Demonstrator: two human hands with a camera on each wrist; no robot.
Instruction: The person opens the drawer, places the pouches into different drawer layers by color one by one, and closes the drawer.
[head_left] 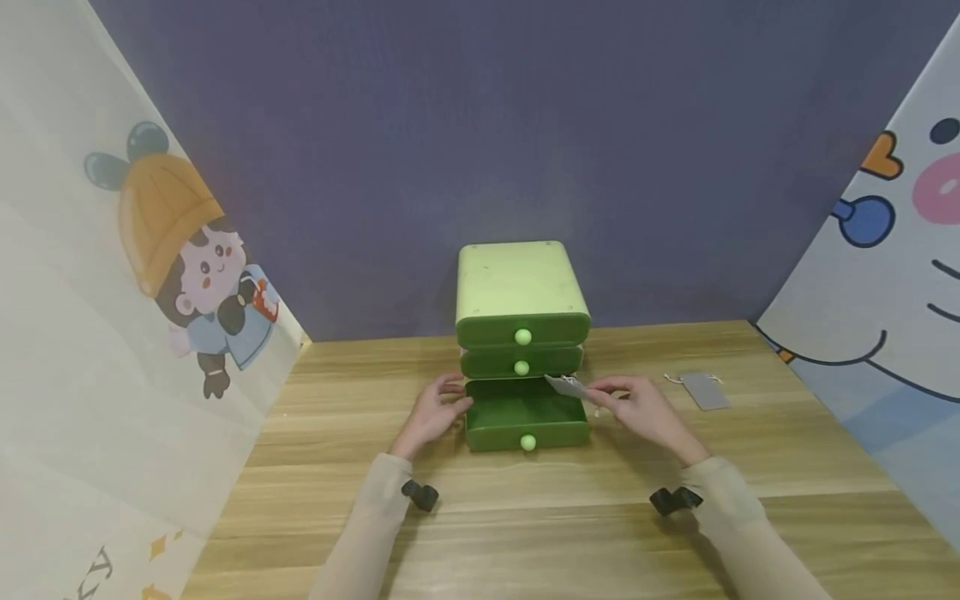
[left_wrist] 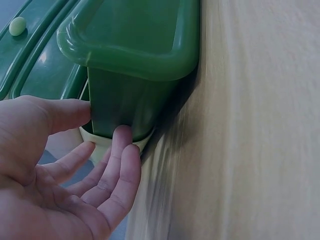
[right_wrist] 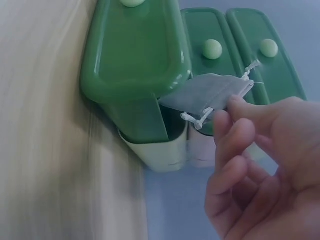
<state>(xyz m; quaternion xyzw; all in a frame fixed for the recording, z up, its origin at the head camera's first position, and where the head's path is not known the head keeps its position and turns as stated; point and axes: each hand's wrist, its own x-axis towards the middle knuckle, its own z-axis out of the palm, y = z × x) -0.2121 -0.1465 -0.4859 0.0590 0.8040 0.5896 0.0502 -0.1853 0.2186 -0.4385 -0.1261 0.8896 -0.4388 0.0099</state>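
Note:
A small green chest of drawers (head_left: 521,279) stands against the back wall, its bottom drawer (head_left: 527,437) pulled out. My right hand (head_left: 637,408) pinches a grey drawstring pouch (right_wrist: 207,92) between thumb and fingers, above the right side of that drawer. White cord ends hang from the pouch. On the left, my left hand (head_left: 433,412) is beside the pulled-out drawer, its fingers loosely bent. In the left wrist view its fingertips (left_wrist: 122,134) are at the pale casing's edge by the drawer's side; the thumb is near the drawer front above.
Another grey drawstring pouch (head_left: 705,391) lies flat on the wooden table (head_left: 570,533), right of the chest. Behind the chest rises a dark blue wall (head_left: 480,125). Printed panels with cartoon figures flank the table on both sides.

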